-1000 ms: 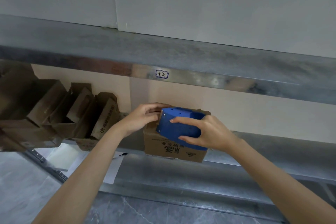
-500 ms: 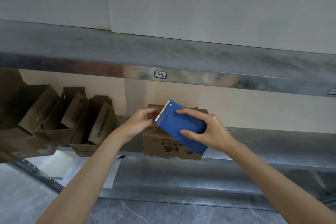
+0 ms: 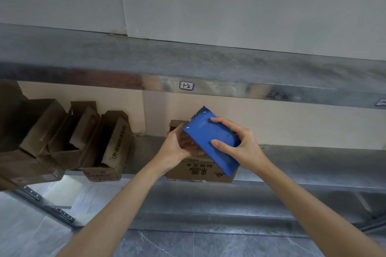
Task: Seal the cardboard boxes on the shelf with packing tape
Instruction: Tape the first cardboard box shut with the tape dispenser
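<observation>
- The cardboard box (image 3: 200,171) sits on the steel shelf (image 3: 313,165).
- Before the box's top, the blue tape dispenser (image 3: 211,137) has lifted off it and now tilts, toothed edge upward.
- The right hand (image 3: 240,148) grasps the dispenser.
- The left hand (image 3: 173,150) has left the box top and curls under the dispenser; whether it pinches tape, I cannot tell.
- Taping this box seems paused.
- Left of the box, open boxes (image 3: 100,146) wait.
</observation>
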The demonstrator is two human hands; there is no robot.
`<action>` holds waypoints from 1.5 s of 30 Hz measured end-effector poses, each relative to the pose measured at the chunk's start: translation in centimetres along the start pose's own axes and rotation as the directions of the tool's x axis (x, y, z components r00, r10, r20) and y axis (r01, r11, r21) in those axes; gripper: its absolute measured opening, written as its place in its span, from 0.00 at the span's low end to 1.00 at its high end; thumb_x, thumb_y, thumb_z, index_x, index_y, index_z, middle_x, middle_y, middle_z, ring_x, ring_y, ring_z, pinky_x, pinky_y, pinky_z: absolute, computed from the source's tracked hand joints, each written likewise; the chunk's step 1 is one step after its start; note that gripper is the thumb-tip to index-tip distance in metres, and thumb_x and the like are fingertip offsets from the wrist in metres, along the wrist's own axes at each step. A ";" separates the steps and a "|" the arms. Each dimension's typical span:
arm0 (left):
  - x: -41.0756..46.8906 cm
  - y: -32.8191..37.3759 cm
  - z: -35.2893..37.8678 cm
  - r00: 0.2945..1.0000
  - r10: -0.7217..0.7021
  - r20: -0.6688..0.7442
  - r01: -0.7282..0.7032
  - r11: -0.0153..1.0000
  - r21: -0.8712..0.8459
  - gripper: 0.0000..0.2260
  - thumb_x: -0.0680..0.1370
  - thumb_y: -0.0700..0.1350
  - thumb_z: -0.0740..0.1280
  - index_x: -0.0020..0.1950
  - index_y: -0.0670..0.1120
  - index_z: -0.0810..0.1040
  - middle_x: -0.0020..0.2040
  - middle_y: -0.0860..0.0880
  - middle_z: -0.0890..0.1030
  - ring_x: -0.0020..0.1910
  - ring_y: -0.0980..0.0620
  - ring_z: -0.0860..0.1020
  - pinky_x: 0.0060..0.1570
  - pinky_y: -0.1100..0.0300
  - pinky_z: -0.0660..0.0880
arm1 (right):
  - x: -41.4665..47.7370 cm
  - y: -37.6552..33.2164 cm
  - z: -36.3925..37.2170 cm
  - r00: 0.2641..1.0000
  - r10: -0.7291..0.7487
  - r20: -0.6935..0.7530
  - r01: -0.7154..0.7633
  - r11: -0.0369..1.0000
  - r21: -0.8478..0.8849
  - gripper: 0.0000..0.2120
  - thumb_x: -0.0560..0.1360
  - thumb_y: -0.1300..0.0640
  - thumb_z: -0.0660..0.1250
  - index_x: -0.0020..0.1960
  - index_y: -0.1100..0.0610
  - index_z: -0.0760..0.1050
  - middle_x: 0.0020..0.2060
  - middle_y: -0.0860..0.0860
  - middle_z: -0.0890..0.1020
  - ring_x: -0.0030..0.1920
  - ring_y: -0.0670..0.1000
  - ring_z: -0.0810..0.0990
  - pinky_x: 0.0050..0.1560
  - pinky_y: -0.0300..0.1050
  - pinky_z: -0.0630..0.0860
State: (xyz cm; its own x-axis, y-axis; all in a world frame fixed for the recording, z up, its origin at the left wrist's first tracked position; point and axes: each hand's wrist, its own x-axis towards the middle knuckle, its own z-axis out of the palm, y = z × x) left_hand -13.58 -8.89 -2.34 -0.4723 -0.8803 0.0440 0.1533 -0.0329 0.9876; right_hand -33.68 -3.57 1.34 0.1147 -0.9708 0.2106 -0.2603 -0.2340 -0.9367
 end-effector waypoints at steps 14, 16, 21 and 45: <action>0.3 -0.9 0.2 0.986 0.072 -0.150 -0.054 0.991 0.126 0.14 0.78 0.34 0.67 0.57 0.51 0.78 0.49 0.62 0.84 0.53 0.62 0.81 0.45 0.69 0.77 | 0.0 0.3 -0.1 0.999 0.021 0.037 -0.020 1.000 -0.017 0.23 0.71 0.45 0.74 0.65 0.39 0.75 0.59 0.36 0.77 0.54 0.46 0.81 0.43 0.41 0.81; 0.5 -0.8 -0.1 0.987 0.056 -0.149 -0.038 0.992 0.123 0.13 0.79 0.33 0.66 0.56 0.51 0.78 0.49 0.61 0.84 0.52 0.60 0.82 0.44 0.66 0.78 | 0.1 0.3 -0.2 0.998 0.016 0.056 -0.014 0.999 -0.031 0.23 0.71 0.45 0.74 0.65 0.39 0.75 0.59 0.36 0.78 0.55 0.46 0.81 0.44 0.41 0.81; 0.8 -0.2 -1.2 0.997 0.017 -0.069 -0.006 0.988 0.157 0.10 0.81 0.34 0.63 0.60 0.41 0.78 0.54 0.49 0.83 0.53 0.55 0.82 0.46 0.63 0.79 | 0.2 -0.3 -1.1 0.991 -0.002 0.136 0.021 0.991 -0.135 0.23 0.72 0.43 0.73 0.66 0.37 0.73 0.61 0.34 0.76 0.56 0.44 0.79 0.46 0.40 0.81; 3.3 1.0 -3.8 0.975 0.164 -0.151 -0.107 0.938 0.328 0.09 0.77 0.28 0.64 0.44 0.42 0.74 0.42 0.49 0.78 0.41 0.64 0.77 0.45 0.70 0.72 | 3.1 -1.3 -2.0 0.906 0.127 0.405 0.131 0.824 -0.552 0.27 0.76 0.46 0.71 0.69 0.33 0.63 0.61 0.43 0.77 0.53 0.50 0.81 0.51 0.53 0.78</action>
State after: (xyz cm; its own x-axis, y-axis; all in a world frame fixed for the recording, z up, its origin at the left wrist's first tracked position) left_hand -11.71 -13.64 -1.80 -0.3042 -0.9350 0.1823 -0.0905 0.2189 0.9716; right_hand -34.90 -6.38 3.82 0.4589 -0.8876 -0.0410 -0.7282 -0.3492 -0.5898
